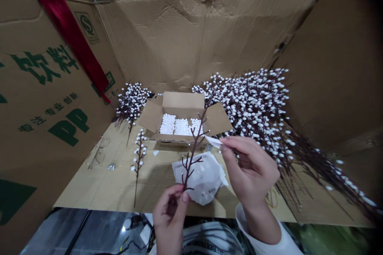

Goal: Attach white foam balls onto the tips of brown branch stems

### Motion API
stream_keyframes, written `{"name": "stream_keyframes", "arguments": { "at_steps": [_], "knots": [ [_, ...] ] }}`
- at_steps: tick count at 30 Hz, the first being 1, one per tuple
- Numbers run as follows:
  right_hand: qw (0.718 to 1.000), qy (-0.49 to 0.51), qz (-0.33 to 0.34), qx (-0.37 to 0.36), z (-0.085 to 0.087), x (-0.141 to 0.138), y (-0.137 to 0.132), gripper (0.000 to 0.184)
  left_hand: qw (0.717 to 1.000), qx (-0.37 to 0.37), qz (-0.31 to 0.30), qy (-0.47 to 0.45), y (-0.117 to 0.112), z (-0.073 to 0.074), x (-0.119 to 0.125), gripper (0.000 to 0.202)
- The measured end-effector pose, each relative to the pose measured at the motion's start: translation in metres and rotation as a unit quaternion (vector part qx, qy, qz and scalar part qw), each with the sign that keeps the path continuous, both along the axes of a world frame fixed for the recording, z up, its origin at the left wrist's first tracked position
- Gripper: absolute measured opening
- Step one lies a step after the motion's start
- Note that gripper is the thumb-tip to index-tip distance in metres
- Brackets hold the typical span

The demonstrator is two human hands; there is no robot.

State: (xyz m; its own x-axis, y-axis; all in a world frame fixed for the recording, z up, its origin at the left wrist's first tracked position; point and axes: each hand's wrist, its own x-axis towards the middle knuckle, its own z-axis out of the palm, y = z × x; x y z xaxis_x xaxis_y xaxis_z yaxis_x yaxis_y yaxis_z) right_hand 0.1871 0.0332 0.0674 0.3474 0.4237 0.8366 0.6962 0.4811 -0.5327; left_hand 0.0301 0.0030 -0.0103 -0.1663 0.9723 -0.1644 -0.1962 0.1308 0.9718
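The left hand (pixel 170 211) closes around the base of a brown branch (pixel 194 147), whose long axis rises away and slightly right, toward the open carton (pixel 182 99). The right hand (pixel 251 169) pinches a white paper slip (pixel 214 141) between thumb and fingers, its tip just right of the stem, so the right hand is nearer the branch's upper part.

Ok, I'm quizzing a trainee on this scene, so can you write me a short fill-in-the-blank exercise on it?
The left hand holds a beaded branch by its ____ end.
The right hand pinches a ____ scrap.
The flaps of the cardboard box stand ____.
The large bundle of branches lies on the box's ____ side.

lower; white; open; right
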Motion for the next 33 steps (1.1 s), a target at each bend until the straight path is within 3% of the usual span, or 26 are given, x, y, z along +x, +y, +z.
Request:
{"name": "stream_keyframes", "arguments": {
  "at_steps": [3, 6, 9, 13, 15, 18, 24, 28, 30, 33],
  "knots": [
    [1.0, 0.001, -0.008, 0.003, -0.002, 0.003, -0.004, 0.017, 1.0, -0.004, 0.002, -0.002, 0.0, 0.0, -0.001, 0.037],
    [0.998, 0.036, -0.026, -0.036, -0.016, 0.013, -0.007, 0.014, 1.0, -0.003, 0.0, -0.009, 0.0, -0.001, -0.002, 0.035],
    [0.985, 0.059, -0.043, -0.155, -0.046, 0.029, -0.007, 0.005, 1.0, 0.0, -0.001, -0.017, 0.001, -0.001, -0.003, 0.034],
    [0.935, -0.042, -0.014, -0.351, -0.091, 0.046, -0.008, 0.016, 1.0, 0.01, -0.004, -0.023, 0.001, -0.001, -0.004, 0.031],
    [0.912, -0.096, -0.01, -0.398, -0.106, 0.049, -0.01, 0.021, 1.0, 0.015, -0.008, -0.021, 0.001, -0.002, -0.004, 0.028],
    [0.899, -0.141, -0.021, -0.415, -0.115, 0.05, -0.014, 0.026, 1.0, 0.019, -0.01, -0.018, 0.0, -0.002, -0.004, 0.026],
    [0.826, -0.287, -0.096, -0.475, -0.096, 0.056, -0.016, 0.029, 0.999, 0.028, -0.015, -0.007, 0.002, -0.003, -0.005, 0.025],
    [0.8, -0.324, -0.067, -0.501, -0.072, 0.058, -0.01, 0.028, 0.999, 0.035, -0.021, -0.007, 0.001, -0.003, -0.005, 0.023],
    [0.821, -0.305, -0.031, -0.481, -0.059, 0.057, -0.007, 0.029, 0.999, 0.038, -0.024, -0.005, 0.0, -0.003, -0.005, 0.022],
    [0.903, -0.209, 0.038, -0.373, -0.035, 0.05, -0.006, 0.024, 0.999, 0.045, -0.026, 0.0, 0.0, -0.004, -0.005, 0.02]
  ]
}}
